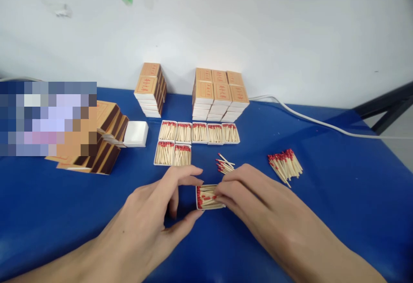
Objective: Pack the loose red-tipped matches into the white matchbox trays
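A small white tray [209,198] of red-tipped matches sits on the blue table [338,214], close in front of the person and between both hands. The left hand [155,214] grasps it at its left end — forefinger curled over the far edge, thumb against the near corner — while the right hand [248,192] lies across its right end with its fingertips [220,195] pressed on the matches inside, not closed around anything that can be seen. Just beyond the tray lies a small scatter of loose matches [225,164], and further right a larger heap of matches [285,164] lies well apart. Behind them stand two rows of filled trays [193,139], then two stacks of boxes [206,93] against the wall, an upturned white tray [136,133], and a pile of empty sleeves [106,139] at the left. The likely trouble is in the tray itself: it looks light and shallow, so a hard press on one end could tip it and spill the matches, or leave them crossed and standing proud of the rim. A wrist swung wide could also sweep the loose matches off.
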{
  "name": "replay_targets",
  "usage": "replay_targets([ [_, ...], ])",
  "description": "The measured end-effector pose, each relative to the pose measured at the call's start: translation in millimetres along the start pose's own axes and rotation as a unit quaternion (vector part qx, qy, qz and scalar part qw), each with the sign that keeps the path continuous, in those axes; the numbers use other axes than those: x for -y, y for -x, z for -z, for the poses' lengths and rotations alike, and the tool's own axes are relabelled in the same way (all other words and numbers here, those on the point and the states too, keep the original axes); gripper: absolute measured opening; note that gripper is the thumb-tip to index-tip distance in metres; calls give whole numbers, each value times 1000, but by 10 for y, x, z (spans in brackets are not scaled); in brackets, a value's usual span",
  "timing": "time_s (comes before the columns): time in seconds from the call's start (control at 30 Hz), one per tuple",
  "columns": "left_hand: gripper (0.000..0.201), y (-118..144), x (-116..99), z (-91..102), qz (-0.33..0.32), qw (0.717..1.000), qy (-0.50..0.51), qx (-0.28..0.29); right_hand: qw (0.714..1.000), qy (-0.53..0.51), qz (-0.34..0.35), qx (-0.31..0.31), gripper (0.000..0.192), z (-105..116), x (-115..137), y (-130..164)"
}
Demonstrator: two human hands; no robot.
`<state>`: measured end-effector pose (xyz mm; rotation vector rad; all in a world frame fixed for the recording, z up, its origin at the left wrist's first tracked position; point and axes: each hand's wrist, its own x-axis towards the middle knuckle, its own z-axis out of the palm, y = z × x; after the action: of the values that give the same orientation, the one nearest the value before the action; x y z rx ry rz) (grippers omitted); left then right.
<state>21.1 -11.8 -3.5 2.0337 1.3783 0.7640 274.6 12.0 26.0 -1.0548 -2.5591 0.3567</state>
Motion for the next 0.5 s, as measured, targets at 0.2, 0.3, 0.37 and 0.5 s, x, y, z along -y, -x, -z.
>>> replay_targets([
  [0.2,57,7,32,-15,-12,1000,0,10,995,79,62,3,38,-6,44,-59],
  [0.3,57,31,45,-24,-9,1000,1,16,998,47,47,16,36,-13,16,-21],
  [0.37,56,42,43,-28,0,1000,2,13,999,-12,18,41,33,-26,-8,10],
  [0.5,56,50,38,-25,2,1000,0,12,987,-146,-30,52,18,-9,-68,37],
])
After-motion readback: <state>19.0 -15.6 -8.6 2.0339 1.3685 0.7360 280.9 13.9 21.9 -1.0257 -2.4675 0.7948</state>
